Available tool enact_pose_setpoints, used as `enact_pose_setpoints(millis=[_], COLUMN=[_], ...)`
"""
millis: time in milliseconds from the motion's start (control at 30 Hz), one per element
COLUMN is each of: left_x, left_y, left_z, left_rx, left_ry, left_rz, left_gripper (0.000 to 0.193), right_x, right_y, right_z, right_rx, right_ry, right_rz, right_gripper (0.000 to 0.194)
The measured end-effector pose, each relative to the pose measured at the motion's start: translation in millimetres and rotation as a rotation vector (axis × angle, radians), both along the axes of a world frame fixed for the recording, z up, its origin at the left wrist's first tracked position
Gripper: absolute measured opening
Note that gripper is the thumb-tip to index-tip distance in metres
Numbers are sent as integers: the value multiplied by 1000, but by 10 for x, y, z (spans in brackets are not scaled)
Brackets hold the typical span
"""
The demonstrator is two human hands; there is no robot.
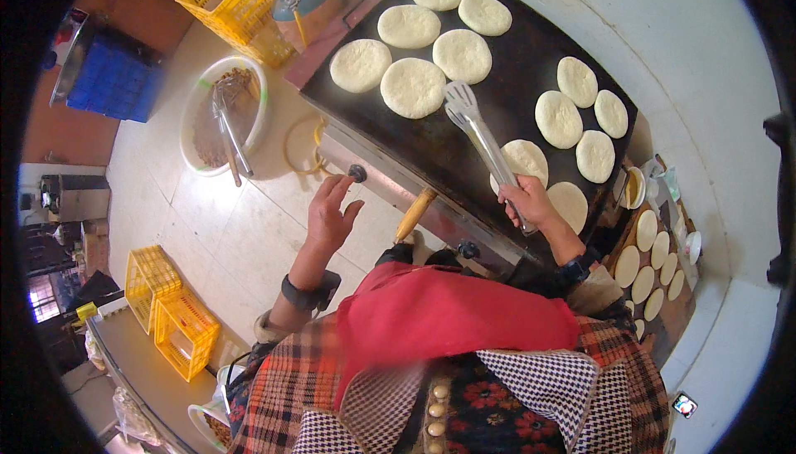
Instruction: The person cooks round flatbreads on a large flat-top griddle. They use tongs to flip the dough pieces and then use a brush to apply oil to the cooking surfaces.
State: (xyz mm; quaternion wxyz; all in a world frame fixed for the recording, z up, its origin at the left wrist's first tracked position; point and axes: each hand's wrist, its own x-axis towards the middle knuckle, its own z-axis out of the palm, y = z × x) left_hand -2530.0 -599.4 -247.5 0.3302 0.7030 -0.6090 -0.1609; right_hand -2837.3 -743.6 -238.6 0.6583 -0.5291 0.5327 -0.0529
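Observation:
My right hand (530, 201) grips a pair of metal tongs (485, 134) above the black griddle (472, 171). The tongs' slotted tip lies close to a round flatbread (413, 88). Several pale flatbreads rest on the left part of the griddle, and a group of smaller ones (558, 119) on the right. Beneath and beside my right hand are two more rounds, a browned-spotted bread (525, 163) and a flat dough disc (568, 207). My left hand (334, 213) has its thumb apart, its fingertips at a black control knob (357, 173) on the griddle's front panel.
A wooden handle (416, 213) juts from the front panel, near a second knob (467, 249). On the floor stand a white tub (185, 137) with tools in it, yellow crates (227, 12) and a gas cylinder (311, 3). Dough discs (643, 283) lie on a board at right.

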Motion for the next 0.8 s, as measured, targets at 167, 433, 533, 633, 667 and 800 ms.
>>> enact_pose_setpoints(millis=[167,433,533,633,667,800], left_x=[39,-193,-302,-344,-354,-372], left_y=[-262,-1485,-1789,-1937,-1961,-2018], left_z=[-9,-60,-148,-261,-295,-345], left_rx=[-46,-6,73,96,89,44], left_ry=[-105,-410,-547,-631,-653,-690], left_rz=[-34,-165,-212,-227,-227,-223], left_gripper=[42,40,39,31,29,22], right_x=[-1,-42,-63,-71,-80,-97], right_y=[-89,-57,-92,-118,-111,-42], right_z=[21,-81,-137,-169,-166,-87], right_rx=[-13,92,99,115,111,125], right_ry=[-1,-250,-317,-337,-328,-259], right_rz=[100,-22,-6,-7,-8,-25], right_gripper=[21,24,24,25,26,27])
